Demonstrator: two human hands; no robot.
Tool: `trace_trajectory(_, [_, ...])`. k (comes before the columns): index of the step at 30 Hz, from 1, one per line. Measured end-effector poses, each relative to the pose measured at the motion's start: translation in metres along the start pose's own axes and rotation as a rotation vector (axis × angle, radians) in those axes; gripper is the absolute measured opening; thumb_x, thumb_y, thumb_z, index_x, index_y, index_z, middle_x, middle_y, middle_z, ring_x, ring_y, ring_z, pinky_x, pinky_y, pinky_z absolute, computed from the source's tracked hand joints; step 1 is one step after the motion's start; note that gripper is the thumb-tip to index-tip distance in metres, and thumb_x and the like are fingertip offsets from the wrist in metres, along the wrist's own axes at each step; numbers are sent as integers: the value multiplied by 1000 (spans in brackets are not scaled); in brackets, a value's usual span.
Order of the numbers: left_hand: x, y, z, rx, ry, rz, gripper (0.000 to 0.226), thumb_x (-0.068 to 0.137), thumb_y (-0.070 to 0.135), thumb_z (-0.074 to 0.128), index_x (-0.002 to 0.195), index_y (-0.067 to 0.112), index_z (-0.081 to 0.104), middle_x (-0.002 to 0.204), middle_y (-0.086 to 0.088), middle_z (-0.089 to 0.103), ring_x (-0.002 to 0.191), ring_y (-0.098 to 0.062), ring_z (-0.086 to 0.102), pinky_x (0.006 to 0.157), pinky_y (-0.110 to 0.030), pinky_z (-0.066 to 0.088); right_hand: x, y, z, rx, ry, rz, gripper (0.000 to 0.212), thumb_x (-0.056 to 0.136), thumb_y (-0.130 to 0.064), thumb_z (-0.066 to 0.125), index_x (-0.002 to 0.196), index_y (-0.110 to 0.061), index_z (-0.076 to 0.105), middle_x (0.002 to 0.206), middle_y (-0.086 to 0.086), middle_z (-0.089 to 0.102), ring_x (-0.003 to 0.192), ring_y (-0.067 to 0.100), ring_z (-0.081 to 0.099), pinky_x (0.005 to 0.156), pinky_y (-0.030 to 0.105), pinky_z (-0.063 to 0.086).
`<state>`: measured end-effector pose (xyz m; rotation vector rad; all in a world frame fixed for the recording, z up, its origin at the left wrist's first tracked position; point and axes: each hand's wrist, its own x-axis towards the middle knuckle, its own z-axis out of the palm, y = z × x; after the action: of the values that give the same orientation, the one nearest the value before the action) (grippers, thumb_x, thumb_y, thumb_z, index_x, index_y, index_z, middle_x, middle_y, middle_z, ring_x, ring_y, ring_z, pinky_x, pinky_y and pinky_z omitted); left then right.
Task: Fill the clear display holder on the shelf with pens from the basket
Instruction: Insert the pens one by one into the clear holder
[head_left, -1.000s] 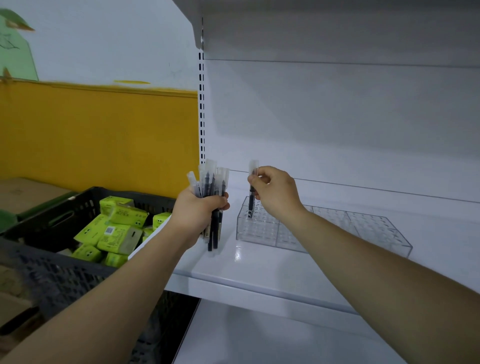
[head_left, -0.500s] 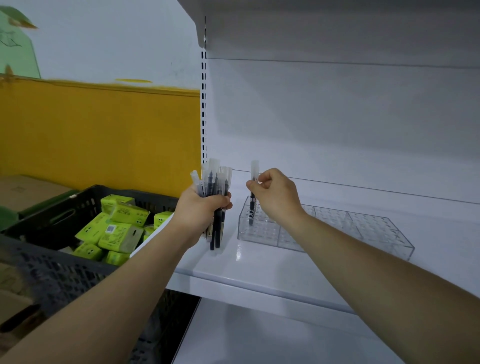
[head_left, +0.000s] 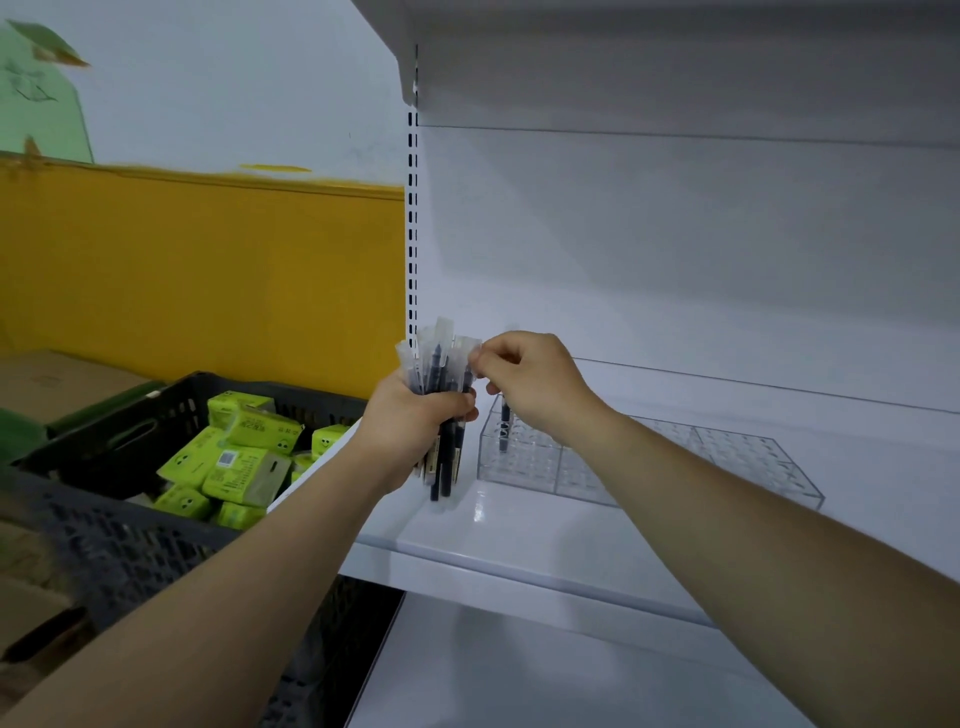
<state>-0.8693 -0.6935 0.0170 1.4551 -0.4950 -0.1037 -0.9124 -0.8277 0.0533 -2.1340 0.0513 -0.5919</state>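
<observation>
On the shelf (head_left: 519, 535) we noted the holder (head_left: 675, 457), one pen (head_left: 504, 426) upright at its left end. Our left grip (head_left: 410, 421) clenched a bundle (head_left: 441, 364) of pens beside the holder; our right grip (head_left: 535, 384) pinched one pen's top in that bundle. The basket (head_left: 104, 519) sat left of the shelf.

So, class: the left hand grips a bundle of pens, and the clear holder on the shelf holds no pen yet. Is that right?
Not quite: one pen already stands in the holder, near its left end, as the head view shows. The left hand does grip a bundle of pens.
</observation>
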Motion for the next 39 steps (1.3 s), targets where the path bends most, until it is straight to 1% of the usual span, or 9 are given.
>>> trace_trajectory(2, [-1, 0, 2, -31, -4, 9, 25, 85, -6, 63, 102, 12, 67, 87, -9, 71, 78, -21, 69, 68, -24, 56, -1, 0, 3, 15, 18, 8, 15, 94, -28, 59, 82, -20, 62, 80, -5, 66, 70, 7, 66, 57, 19, 41])
trace_trajectory(5, [2, -3, 3, -49, 41, 10, 23, 86, -4, 62, 107, 7, 66, 93, -12, 73, 81, -23, 70, 70, -28, 54, -1, -2, 6, 90, 74, 15, 14, 95, -26, 57, 84, -17, 56, 82, -2, 69, 66, 6, 67, 56, 18, 41])
trace_trajectory(10, [8, -10, -8, -16, 209, -33, 11, 85, 3, 68, 96, 6, 65, 77, -8, 66, 70, -18, 65, 68, -31, 50, 6, 1, -14, 215, 320, 2, 20, 96, -25, 55, 78, -21, 48, 83, 6, 71, 73, 21, 70, 65, 34, 53])
trace_trajectory(13, [8, -12, -12, 14, 207, -24, 12, 84, 4, 70, 95, 4, 64, 74, -8, 63, 67, -18, 61, 67, -31, 50, 7, 9, -21, 167, 336, 20, 21, 96, -26, 55, 77, -22, 46, 86, 7, 70, 65, 11, 68, 74, 39, 55])
trace_trajectory(17, [7, -12, -10, 41, 168, -13, 22, 83, 4, 71, 102, 4, 59, 75, -8, 61, 64, -17, 58, 64, -28, 48, 7, 12, -24, 166, 378, 20, 22, 97, -26, 54, 77, -21, 46, 88, 11, 69, 62, 9, 67, 68, 33, 53])
trace_trajectory(22, [9, -14, -8, 74, 132, -15, 25, 84, 8, 71, 105, 9, 58, 75, -7, 62, 67, -18, 60, 68, -31, 51, 6, 13, -25, 68, 369, 4, 22, 97, -29, 54, 77, -22, 46, 77, 1, 65, 74, 18, 68, 58, 25, 43])
trace_trajectory(28, [8, -12, -5, 43, 81, -17, 15, 88, 6, 65, 100, 9, 56, 72, -2, 58, 66, -17, 59, 70, -32, 50, -2, 22, -9, -49, 237, -8, 18, 95, -29, 55, 79, -25, 49, 83, -2, 66, 81, 23, 68, 67, 34, 51])
trace_trajectory(34, [8, -13, -4, 73, 73, 3, 13, 86, 2, 64, 95, 6, 56, 71, -6, 58, 68, -19, 59, 71, -33, 50, -1, 23, -5, -72, 238, -2, 16, 94, -28, 57, 82, -19, 52, 81, -1, 66, 80, 24, 67, 75, 41, 55])
trace_trajectory(39, [8, -14, -2, 73, 91, 4, 17, 84, 3, 67, 98, 6, 59, 73, -7, 60, 73, -21, 60, 74, -36, 52, -4, 30, -2, -87, 202, 68, 18, 93, -30, 58, 78, -25, 49, 82, 1, 65, 82, 24, 67, 79, 44, 55])
